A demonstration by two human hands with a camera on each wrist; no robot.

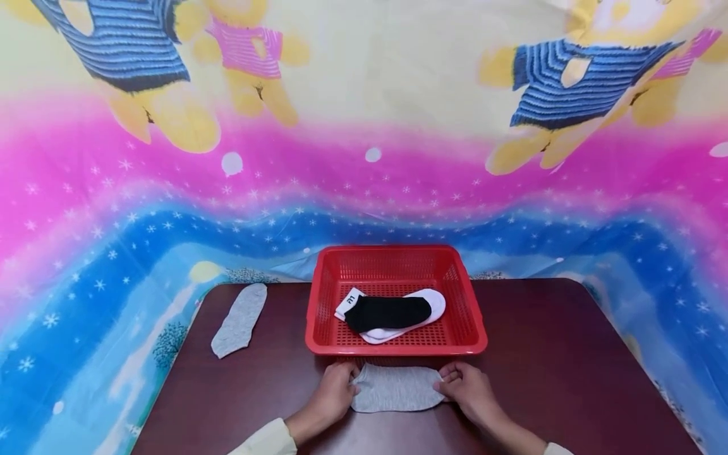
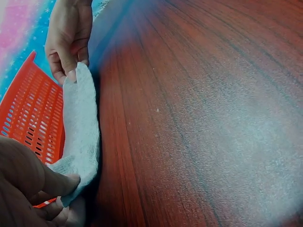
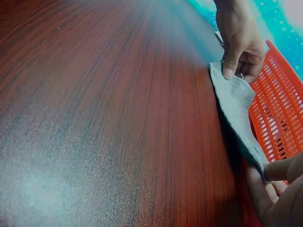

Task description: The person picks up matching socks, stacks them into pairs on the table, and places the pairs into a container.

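A grey ankle sock (image 1: 397, 388) is stretched out sideways just in front of the red basket. My left hand (image 1: 337, 390) pinches its cuff end between thumb and fingers, and my right hand (image 1: 467, 387) pinches the toe end. Both wrist views show the sock (image 2: 81, 123) held slightly off the tabletop, with a dark shadow beneath it. In the right wrist view the thumb of the left hand (image 3: 240, 45) presses on top of the cuff. Another grey sock (image 1: 241, 320) lies flat at the table's far left.
The red plastic basket (image 1: 395, 350) stands at the back middle of the dark wooden table (image 1: 546, 379). Inside it a black sock (image 1: 392, 313) lies over white socks (image 1: 436, 304). A printed cloth (image 1: 364, 183) hangs behind the table and along its sides.
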